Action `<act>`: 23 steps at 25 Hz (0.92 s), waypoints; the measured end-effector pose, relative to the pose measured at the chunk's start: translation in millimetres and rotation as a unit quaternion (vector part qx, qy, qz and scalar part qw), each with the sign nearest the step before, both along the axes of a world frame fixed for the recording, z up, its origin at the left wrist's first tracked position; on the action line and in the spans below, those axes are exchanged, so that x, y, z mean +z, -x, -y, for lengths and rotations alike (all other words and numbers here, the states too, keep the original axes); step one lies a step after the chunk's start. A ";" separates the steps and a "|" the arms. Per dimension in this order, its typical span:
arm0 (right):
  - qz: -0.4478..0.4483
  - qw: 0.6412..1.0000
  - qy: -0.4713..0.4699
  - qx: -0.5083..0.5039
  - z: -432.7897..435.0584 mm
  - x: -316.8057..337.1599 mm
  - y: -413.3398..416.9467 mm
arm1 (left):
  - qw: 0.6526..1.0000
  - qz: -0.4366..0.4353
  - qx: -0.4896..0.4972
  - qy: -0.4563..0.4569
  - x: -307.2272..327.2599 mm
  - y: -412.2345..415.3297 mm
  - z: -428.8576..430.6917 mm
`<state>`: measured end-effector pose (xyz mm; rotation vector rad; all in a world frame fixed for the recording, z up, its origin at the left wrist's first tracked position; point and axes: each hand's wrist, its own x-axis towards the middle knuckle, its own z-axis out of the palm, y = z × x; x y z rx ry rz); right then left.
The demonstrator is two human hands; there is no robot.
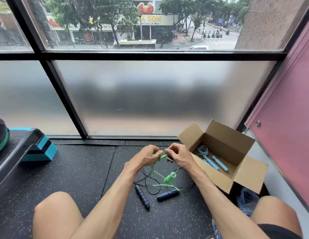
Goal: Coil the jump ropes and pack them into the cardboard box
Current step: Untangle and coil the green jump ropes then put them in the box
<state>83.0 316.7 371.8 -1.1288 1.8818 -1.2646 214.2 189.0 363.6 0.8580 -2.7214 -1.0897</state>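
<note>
Both hands, left hand [146, 156] and right hand [176, 155], were clamped on the green rope [158, 175], mid-coil; next: finish the loops, then into the cardboard box [219, 180] at 3 o'clock (blue rope [204, 153] already inside).

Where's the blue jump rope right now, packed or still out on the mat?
Packed: in the head view the blue jump rope lies coiled inside the open cardboard box at right, on the floor beside the right hand.

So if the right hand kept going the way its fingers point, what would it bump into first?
Most likely the left hand. The right hand points leftward across the green jump rope that both hands are pinching, and the two hands nearly touch. Depth is hard to judge from one view.
</note>
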 end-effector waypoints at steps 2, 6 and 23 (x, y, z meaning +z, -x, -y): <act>-0.039 0.999 -0.003 -0.020 0.8 -4.9 6.9 | 0.997 0.016 -0.009 -0.076 0.2 -2.0 -0.3; -0.055 0.998 -0.006 -0.019 -2.5 -14.9 15.2 | 0.973 -0.041 0.060 -0.219 -1.5 -14.9 3.0; 0.200 0.979 0.044 -0.017 -6.2 -9.1 12.3 | 0.942 0.006 0.331 -0.062 -24.3 -13.9 22.7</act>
